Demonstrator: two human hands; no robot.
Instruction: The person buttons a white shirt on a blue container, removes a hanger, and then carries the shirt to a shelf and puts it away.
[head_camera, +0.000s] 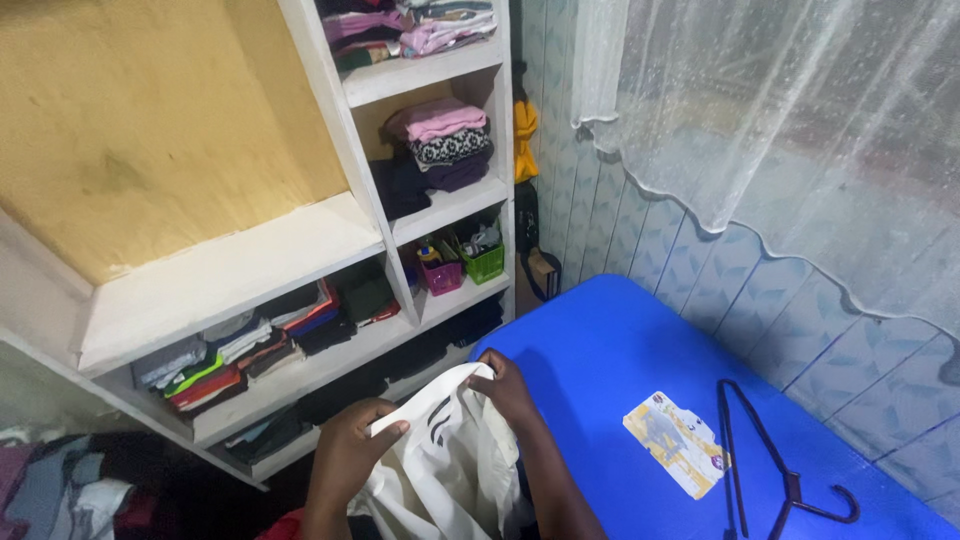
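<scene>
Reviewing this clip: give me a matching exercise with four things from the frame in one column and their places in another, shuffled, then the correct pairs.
Things:
1. white garment
2. black hanger
3. green basket
4. printed card

Places:
A. on a white shelf, beside a pink basket
B. held by the left hand and right hand
C. lying on the blue table, nearest the tiled wall
D. flat on the blue table, left of the hanger

Pairs: 1-B, 2-C, 3-A, 4-D
</scene>
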